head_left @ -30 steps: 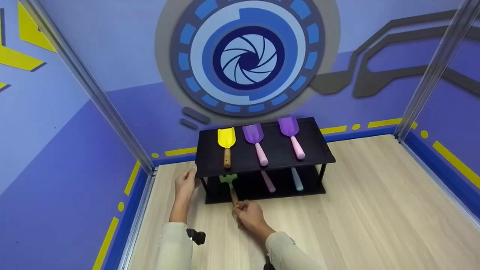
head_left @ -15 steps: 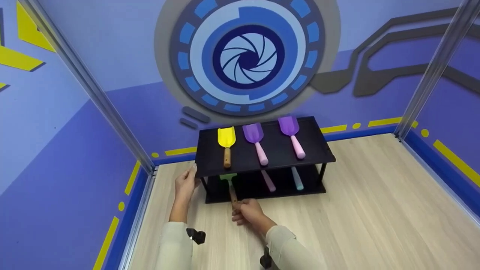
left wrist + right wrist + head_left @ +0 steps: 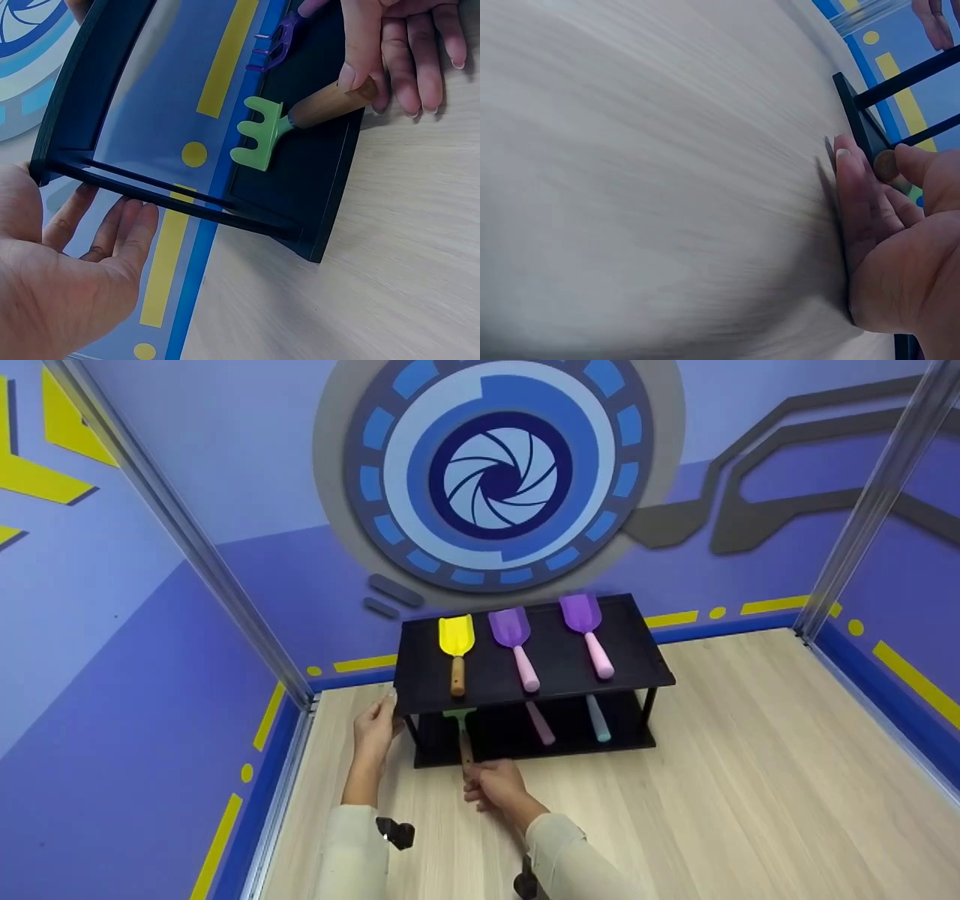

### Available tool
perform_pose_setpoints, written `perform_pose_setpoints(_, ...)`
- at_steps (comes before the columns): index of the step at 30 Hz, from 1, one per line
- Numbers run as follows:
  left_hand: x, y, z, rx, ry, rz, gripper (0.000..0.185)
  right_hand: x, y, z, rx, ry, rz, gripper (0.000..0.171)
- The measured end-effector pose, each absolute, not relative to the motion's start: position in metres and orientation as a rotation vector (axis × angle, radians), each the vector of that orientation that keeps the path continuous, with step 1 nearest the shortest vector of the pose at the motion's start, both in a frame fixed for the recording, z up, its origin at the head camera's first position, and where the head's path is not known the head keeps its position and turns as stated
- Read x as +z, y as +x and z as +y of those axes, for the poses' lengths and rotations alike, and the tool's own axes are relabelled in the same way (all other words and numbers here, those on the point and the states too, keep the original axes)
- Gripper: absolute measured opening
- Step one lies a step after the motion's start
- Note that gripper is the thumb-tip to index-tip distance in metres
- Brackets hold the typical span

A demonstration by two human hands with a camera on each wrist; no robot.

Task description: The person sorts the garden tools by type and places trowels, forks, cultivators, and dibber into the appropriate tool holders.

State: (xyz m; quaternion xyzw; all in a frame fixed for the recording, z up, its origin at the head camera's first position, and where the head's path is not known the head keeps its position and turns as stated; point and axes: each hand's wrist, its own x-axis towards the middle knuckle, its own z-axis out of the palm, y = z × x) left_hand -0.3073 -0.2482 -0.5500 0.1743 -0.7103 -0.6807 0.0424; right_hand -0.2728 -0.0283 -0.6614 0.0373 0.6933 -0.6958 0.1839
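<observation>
A black two-tier shelf stands on the wooden floor by the back wall. My right hand pinches the wooden handle of a green rake, whose head lies on the lower tier. In the right wrist view the handle's end sits between my thumb and fingers. My left hand rests against the shelf's left end, thumb at the top corner, fingers straight beneath it.
A yellow shovel and two purple shovels lie on the top tier. A purple rake, a pink handle and a teal handle lie below. Metal posts and blue walls enclose the floor.
My right hand has pushed the green rake further back into the lower tier, so less of its head shows under the top tier. My left hand has stayed at the shelf's end.
</observation>
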Motion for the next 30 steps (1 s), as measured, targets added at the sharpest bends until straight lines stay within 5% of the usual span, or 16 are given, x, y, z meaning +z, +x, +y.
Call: perform_pose_setpoints(30,-0.5525,-0.3095,-0.2487,-2.058,0.541,-2.180,0.045,-0.6568,-0.2790,-0.0339,-1.933,0.174,2.007,0.039)
